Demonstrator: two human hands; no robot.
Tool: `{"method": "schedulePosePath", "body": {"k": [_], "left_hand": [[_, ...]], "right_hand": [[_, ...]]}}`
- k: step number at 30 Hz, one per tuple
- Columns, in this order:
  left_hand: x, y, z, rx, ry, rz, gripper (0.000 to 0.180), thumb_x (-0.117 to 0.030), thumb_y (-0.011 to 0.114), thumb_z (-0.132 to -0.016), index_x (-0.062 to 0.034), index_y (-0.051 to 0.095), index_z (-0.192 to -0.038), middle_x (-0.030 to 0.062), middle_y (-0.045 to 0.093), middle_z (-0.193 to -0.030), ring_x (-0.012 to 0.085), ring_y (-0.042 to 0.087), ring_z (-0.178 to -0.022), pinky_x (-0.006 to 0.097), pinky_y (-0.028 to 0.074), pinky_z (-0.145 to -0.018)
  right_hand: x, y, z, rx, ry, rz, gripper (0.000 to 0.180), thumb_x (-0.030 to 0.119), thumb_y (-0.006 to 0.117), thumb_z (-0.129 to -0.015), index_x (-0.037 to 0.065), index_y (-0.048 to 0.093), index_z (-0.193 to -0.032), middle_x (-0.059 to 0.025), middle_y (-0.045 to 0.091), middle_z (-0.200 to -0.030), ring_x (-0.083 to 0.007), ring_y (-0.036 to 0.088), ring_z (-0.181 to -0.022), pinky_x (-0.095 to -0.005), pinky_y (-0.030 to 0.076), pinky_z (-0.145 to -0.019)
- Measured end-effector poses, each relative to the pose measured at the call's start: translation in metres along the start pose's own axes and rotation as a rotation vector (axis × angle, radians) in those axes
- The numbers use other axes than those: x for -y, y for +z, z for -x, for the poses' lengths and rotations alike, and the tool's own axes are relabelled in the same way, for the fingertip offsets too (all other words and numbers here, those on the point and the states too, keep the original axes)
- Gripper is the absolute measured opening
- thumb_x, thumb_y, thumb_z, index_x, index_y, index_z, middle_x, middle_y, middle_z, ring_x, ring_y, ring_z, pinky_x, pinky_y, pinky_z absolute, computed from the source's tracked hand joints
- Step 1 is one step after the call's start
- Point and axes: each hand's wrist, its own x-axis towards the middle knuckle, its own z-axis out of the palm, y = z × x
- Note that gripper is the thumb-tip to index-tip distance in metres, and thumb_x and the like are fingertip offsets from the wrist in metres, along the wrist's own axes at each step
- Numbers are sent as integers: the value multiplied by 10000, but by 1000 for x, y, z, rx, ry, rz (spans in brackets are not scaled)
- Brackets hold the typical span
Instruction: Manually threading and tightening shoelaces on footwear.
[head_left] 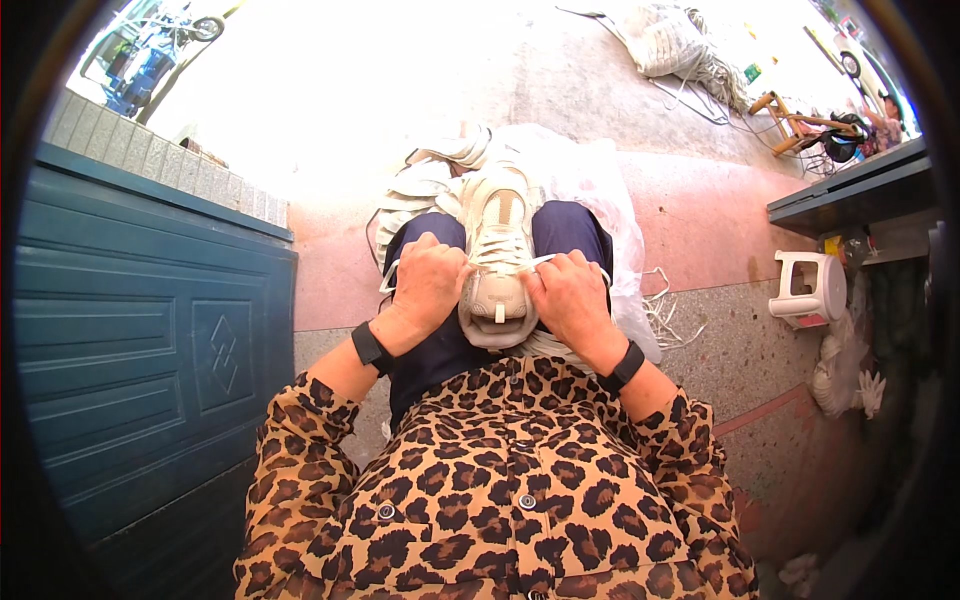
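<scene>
A white and beige sneaker (497,292) rests between my knees, with its toe pointing away from me and its collar near my body. White shoelaces (500,247) cross its front in rows. My left hand (430,285) is closed on one lace end at the shoe's left side, and a bit of lace shows beyond the fingers. On the opposite side my right hand (570,303) grips the other lace end, its fingers close against the sneaker. The fingertips of both hands are partly hidden.
More pale shoes (415,190) lie beyond my left knee. A clear plastic bag (622,240) and loose white laces (668,318) are on the right. Blue panelled doors (130,340) stand at left. A white stool (808,288) and wooden frame (788,125) are at right.
</scene>
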Motion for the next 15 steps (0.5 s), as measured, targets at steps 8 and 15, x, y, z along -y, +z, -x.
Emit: {"method": "schedulePosePath", "body": {"k": [8, 15], "left_hand": [[-18, 3, 25, -23, -108, -75, 194, -151, 576, -770, -68, 616, -942, 51, 633, -823, 213, 531, -813, 366, 402, -683], [-8, 5, 19, -80, -151, 278, 174, -46, 557, -756, -50, 630, -914, 77, 632, -867, 257, 537, -865, 363, 432, -737]], "right_hand": [[-13, 6, 5, 101, 31, -73, 171, 199, 552, -801, 54, 633, -843, -69, 588, -799, -235, 532, -817, -372, 414, -731], [-23, 14, 9, -4, 15, -329, 139, 123, 567, -805, 35, 635, -887, -83, 605, -815, -258, 542, -802, -368, 424, -713]]}}
